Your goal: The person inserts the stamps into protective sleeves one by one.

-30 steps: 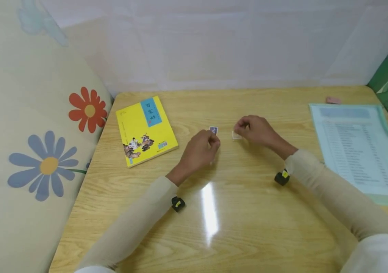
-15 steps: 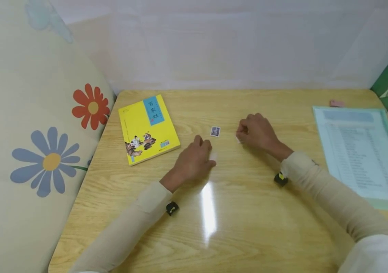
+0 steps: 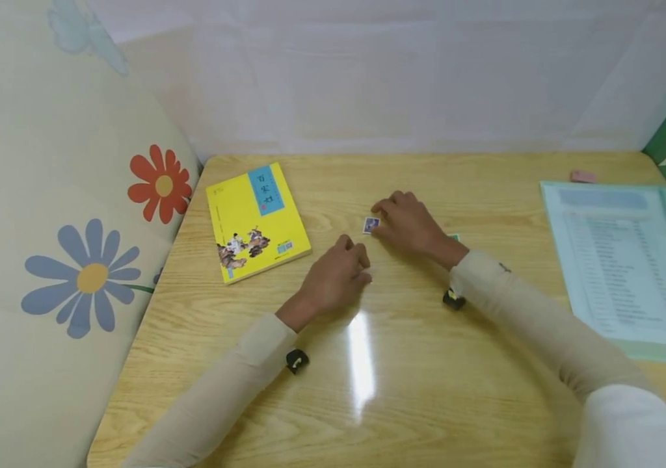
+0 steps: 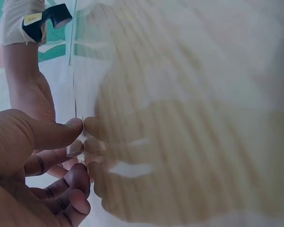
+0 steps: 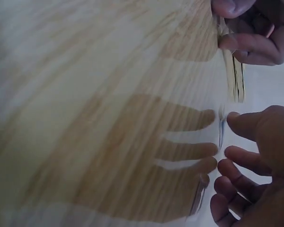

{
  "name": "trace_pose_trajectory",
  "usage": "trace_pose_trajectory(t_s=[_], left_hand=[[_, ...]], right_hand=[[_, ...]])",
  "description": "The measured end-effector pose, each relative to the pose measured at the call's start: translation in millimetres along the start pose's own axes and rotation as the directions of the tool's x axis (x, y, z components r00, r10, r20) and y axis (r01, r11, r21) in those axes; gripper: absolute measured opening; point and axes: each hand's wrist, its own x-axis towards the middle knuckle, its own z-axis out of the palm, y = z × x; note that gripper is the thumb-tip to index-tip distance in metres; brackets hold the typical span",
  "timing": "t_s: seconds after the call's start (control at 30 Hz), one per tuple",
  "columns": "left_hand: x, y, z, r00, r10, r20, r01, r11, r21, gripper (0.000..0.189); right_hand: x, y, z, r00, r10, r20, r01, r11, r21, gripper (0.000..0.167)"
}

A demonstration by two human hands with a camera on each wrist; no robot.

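Note:
In the head view, a small purple stamp [image 3: 371, 225] with a white border lies flat near the table's middle. My right hand [image 3: 409, 224] is just over its right side, thumb and forefinger spread around it. The right wrist view has the stamp's thin edge [image 5: 221, 135] between these fingertips, apparently not gripped. Closer to me, my left hand [image 3: 335, 276] pinches a small pale piece [image 4: 75, 149] between thumb and fingers; its face is turned away. A green stamp [image 3: 454, 238] shows partly beyond my right wrist.
A yellow book [image 3: 257, 224] lies at the left. To the right is a printed sheet [image 3: 620, 266] in a pale green folder, with a small pink block [image 3: 583, 176] behind it. White cloth [image 3: 333, 84] hangs along the table's back edge.
My left hand has drawn back toward me, uncovering the purple stamp. My right hand has shifted left from a pale piece to the purple stamp, and a green stamp now shows by its wrist.

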Motion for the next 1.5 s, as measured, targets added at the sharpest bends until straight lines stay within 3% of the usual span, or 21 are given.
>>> trace_pose_trajectory(t_s=[0.2,0.33,0.47,0.6,0.7,0.93,1.27,1.4,1.5], left_hand=[[0.5,-0.1,0.0,1.000,-0.009,-0.009,0.008,0.995,-0.102,0.010],[1.2,0.7,-1.1,1.000,0.001,-0.029,-0.008,0.970,-0.242,0.010],[1.6,1.1,-2.7,1.000,-0.001,-0.031,-0.009,0.943,-0.332,0.017],[2.2,1.0,-3.6,0.999,-0.006,-0.050,-0.013,0.925,-0.381,0.036],[3.0,0.1,-4.0,0.996,-0.005,-0.086,-0.030,0.916,-0.400,0.043],[5.7,-4.0,-5.5,0.984,0.003,-0.179,-0.068,0.932,-0.356,0.007],[3.1,-3.7,-8.7,0.981,-0.044,-0.191,-0.062,0.855,-0.515,0.022],[3.8,-3.5,-9.9,0.971,-0.059,-0.234,-0.079,0.840,-0.537,0.021],[5.5,-3.5,-10.6,0.959,-0.075,-0.275,-0.091,0.834,-0.544,0.018]], right_hand=[[2.5,-8,0,1.000,-0.005,0.012,0.005,1.000,0.004,0.036],[4.3,-7,1,1.000,0.013,0.026,-0.016,0.994,0.105,0.032],[5.2,-3,4,1.000,0.014,0.018,-0.018,0.967,0.252,0.029],[1.9,-2,4,1.000,-0.009,-0.025,0.018,0.931,0.366,0.026],[-3.0,-4,0,0.996,-0.043,-0.074,0.069,0.917,0.393,0.024],[-16.9,-8,-14,0.977,-0.096,-0.189,0.172,0.882,0.439,0.012],[-35.1,-10,-24,0.958,-0.137,-0.250,0.250,0.829,0.501,0.019],[-38.3,-10,-27,0.960,-0.096,-0.263,0.237,0.781,0.578,0.021],[-38.8,-9,-29,0.968,-0.032,-0.249,0.202,0.691,0.694,0.025]])
